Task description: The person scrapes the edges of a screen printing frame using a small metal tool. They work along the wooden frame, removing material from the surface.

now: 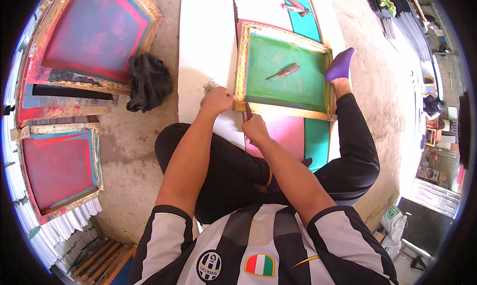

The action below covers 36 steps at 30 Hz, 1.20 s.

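Note:
A wooden screen-printing frame [240, 71] with green mesh [268, 54] lies flat in front of me. A screwdriver [284, 73] with a reddish, clear handle rests on the mesh. My left hand [217, 100] is closed beside the frame's near left corner; whatever its fingers hold is hidden. My right hand [256, 129] grips a dark hand tool [248, 111], whose end meets the frame's near edge close to that corner. The fist covers most of this tool, so its exact kind cannot be made out. My foot in a purple sock [340, 66] presses against the frame's right side.
White, pink and teal boards [206, 46] lie beneath the frame. Beyond it is a hammer [296, 9]. Leftward, red-stained screen frames [62, 161] lean beside a black plastic bag [149, 81]. Small dark debris [209, 85] lies near my left hand. A white sack [392, 223] stands at the lower right.

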Tool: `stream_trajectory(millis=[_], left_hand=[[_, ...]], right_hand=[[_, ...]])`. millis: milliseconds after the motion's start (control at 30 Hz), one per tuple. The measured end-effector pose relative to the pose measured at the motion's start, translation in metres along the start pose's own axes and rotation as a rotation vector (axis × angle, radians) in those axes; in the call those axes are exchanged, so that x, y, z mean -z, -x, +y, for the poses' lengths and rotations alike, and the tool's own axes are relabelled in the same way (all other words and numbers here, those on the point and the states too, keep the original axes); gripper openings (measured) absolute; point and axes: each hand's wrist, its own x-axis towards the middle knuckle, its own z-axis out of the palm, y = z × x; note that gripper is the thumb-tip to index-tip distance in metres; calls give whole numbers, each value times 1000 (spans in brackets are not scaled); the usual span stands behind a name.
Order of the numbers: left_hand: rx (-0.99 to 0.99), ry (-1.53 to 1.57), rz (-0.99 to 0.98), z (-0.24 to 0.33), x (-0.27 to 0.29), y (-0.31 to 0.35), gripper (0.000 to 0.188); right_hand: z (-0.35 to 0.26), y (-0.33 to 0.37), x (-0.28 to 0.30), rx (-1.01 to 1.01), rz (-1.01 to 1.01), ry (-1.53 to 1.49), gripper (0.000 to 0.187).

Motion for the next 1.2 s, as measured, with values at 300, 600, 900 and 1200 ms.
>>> stream_trajectory(millis=[300,600,900,1200], left_hand=[[-54,74,99,-4,-3,-3,43],[-182,408,-112,0,3,22,32],[-65,776,-36,-17,13,28,22],[100,757,219,-23,6,15,20]], right_hand=[[33,-22,-19,71,71,-79,24],[21,0,-11,220,-212,-470,3],[-18,12,-8,235,-475,-592,36],[50,-12,-8,531,-131,-62,42]])
